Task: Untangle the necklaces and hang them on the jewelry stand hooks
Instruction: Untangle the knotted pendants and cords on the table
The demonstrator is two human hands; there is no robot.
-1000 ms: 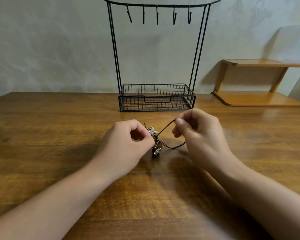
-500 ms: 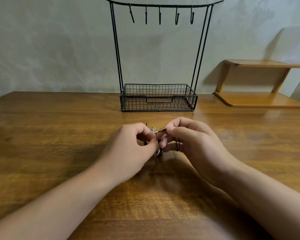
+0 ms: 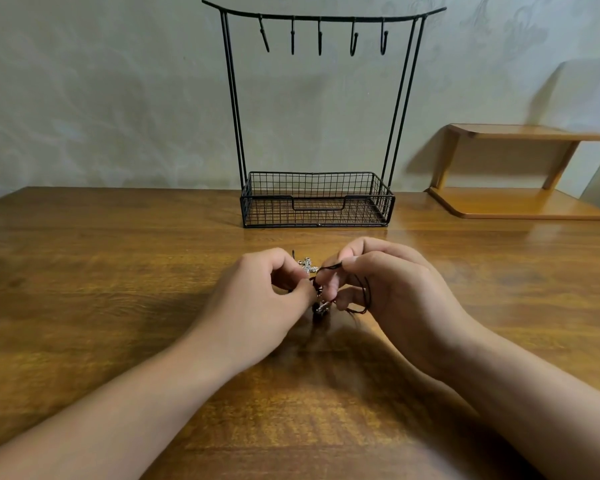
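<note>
A small tangle of necklaces lies between my hands on the wooden table [image 3: 84, 271]: a dark cord necklace [image 3: 328, 267] with a dark bead pendant [image 3: 317, 309], and a silver chain [image 3: 307, 264] bunched just behind. My left hand [image 3: 257, 299] pinches the knot at the cord's left side. My right hand [image 3: 388, 289] pinches the dark cord between thumb and forefinger, and loops of cord run across its curled fingers. The black wire jewelry stand [image 3: 317, 202] rises behind, its several hooks [image 3: 321, 36] all bare.
The stand's mesh basket base holds nothing and sits close to the wall. A small wooden two-tier shelf [image 3: 520, 202] stands at the back right of the table. Bare tabletop stretches to the left and right of my hands.
My right hand moved left toward my left hand, slackening the cord it had pulled out to the right, then regripped it higher. My left hand stayed on the knot.
</note>
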